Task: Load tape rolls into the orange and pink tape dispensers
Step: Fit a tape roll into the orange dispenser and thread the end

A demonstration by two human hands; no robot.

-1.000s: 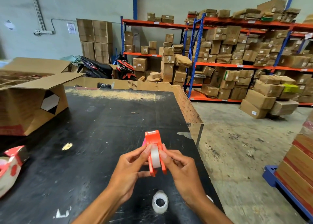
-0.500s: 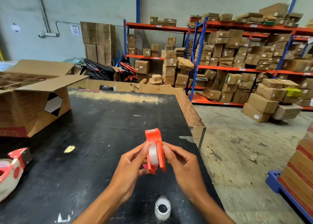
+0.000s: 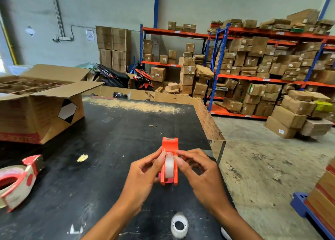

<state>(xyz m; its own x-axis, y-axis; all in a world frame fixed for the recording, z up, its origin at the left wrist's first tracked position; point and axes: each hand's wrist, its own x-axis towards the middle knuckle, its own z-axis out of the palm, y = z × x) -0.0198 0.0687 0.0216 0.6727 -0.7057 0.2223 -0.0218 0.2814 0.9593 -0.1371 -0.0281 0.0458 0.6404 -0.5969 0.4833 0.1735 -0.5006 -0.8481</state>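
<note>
An orange tape dispenser [image 3: 170, 144] stands upright above the black table [image 3: 112, 149], held between both hands. A clear tape roll [image 3: 169, 165] sits in its slot. My left hand [image 3: 143, 176] grips the dispenser's left side, thumb against the roll. My right hand [image 3: 201, 174] pinches its right side with the fingertips. Something pink [image 3: 169, 180] shows just under the dispenser, partly hidden. A second clear tape roll [image 3: 179, 225] lies on the table near the front edge, between my forearms.
A large red-and-white tape gun [image 3: 18, 178] lies at the table's left edge. An open cardboard box [image 3: 41, 111] with dividers stands at the back left. The table's right edge [image 3: 215, 140] drops to a concrete floor; shelves of cartons stand beyond.
The dispenser has tilted more upright and both hands' fingertips have closed in on the roll in its slot. The view has shifted slightly; the loose roll has stayed put.
</note>
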